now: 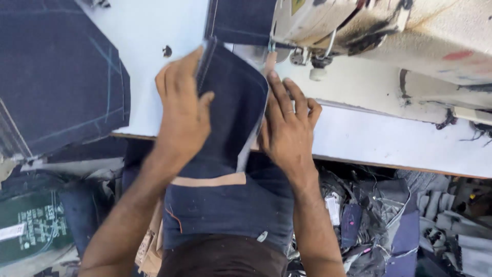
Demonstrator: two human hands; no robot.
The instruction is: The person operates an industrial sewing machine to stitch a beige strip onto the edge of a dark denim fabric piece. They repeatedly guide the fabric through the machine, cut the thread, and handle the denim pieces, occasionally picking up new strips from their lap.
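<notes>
denim panel [230,107] lay on the table edge [359,138] at the sewing machine [389,31]. our left hand [182,105] pinched its fold, right hand [288,128] pressed flat, fingers spread. we judged alignment step; feeding needs the edge kept straight.

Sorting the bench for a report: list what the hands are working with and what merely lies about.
In use: left hand, right hand, folded dark denim piece, sewing machine.

Lying about: stacked denim with chalk lines, fabric scraps under the table, white table.
</notes>
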